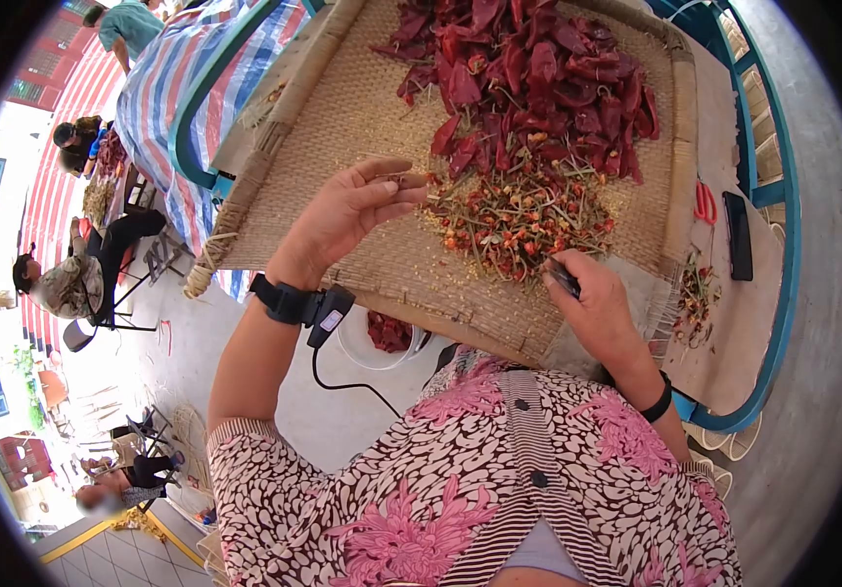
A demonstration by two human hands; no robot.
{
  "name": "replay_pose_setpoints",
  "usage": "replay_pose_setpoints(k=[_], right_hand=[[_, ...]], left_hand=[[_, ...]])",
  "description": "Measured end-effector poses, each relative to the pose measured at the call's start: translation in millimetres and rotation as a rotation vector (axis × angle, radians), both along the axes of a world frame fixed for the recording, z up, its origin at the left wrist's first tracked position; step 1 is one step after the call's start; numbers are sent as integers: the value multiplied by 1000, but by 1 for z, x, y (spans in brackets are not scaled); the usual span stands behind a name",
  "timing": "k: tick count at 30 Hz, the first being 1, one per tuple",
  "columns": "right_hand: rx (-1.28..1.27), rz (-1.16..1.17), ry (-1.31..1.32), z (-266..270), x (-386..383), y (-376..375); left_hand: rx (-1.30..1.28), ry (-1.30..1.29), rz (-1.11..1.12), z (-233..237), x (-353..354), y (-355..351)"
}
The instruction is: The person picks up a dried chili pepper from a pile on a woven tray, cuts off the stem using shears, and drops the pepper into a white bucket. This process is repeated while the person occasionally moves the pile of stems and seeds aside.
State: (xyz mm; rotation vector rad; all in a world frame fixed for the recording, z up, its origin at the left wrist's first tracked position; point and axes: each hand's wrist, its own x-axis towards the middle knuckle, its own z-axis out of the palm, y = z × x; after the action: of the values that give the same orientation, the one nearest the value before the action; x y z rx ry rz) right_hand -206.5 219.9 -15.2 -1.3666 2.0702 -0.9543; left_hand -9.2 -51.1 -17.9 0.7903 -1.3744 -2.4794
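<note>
Dried red peppers (538,78) lie heaped at the far edge of a woven tray (333,127), toward its far R corner. They look v. light, stiff & prob. brittle, skins a bit slick; best taken gently by the stem end, b/c a hard squeeze could crack them. Touching the heap's near side, toward the near edge, is a loose pile of stems & bits (523,220), w/ pale seeds scattered round it.

L hand (367,201) is over the tray, just L of the pile: fingers curled, narrow gap; can't tell if they hold anything. R hand (597,303), nr the near R corner, has its fingers closed round a small dark object (566,280), type unclear.

Past the tray's R edge, red-handled scissors (705,203) & a black phone (739,235) lie on the table (724,367).
</note>
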Motion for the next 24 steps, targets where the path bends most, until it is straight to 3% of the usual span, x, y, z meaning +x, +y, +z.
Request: replay_pose_setpoints(k=[4, 10, 16, 22, 24], right_hand=[[12, -2, 5, 1, 1, 0], [32, -15, -14, 1, -1, 0], [25, -16, -20, 2, -1, 0], [14, -41, -109, 4, -2, 0], [-23, -71, -345, 11, 3, -4]], left_hand=[[-227, -202, -50, 1, -3, 2], [-71, -129, -36, -5, -3, 2], [-603, -199, -93, -10, -8, 4], [-463, -228, -117, 11, -16, 24], [-374, -210, -127, 13, -20, 35]])
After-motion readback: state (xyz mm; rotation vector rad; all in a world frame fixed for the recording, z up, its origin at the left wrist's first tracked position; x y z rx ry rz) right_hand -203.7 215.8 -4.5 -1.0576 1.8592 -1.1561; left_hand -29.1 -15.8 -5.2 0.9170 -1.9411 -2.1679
